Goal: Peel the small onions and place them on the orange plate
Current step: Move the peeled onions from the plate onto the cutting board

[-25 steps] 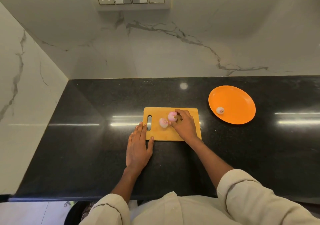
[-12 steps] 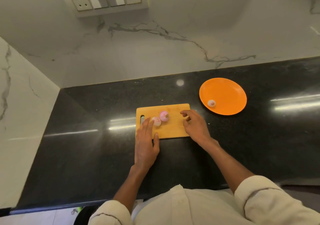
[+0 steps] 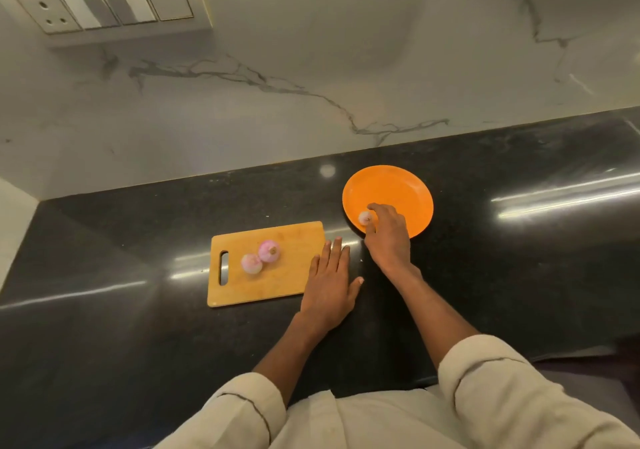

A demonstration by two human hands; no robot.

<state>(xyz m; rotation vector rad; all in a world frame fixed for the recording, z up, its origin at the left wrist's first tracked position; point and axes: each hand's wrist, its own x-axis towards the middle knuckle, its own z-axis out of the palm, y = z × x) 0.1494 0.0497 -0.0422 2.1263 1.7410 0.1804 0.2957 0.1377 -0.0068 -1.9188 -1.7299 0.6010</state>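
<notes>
Two pink onions (image 3: 260, 257) touching on cutting board (image 3: 266, 264), root ends facing up at us. Third onion (image 3: 364, 217) on orange plate (image 3: 388, 200) near edge, partly hidden; our right hand (image 3: 388, 237) pinches it. Left hand (image 3: 329, 287) flat, fingers straight, on counter (image 3: 138, 310) at board's right edge.

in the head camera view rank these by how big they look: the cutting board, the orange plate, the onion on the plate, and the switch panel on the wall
1. switch panel, though it sits nearer the camera, so unsure
2. cutting board
3. orange plate
4. onion on the plate, by far the smallest
</notes>
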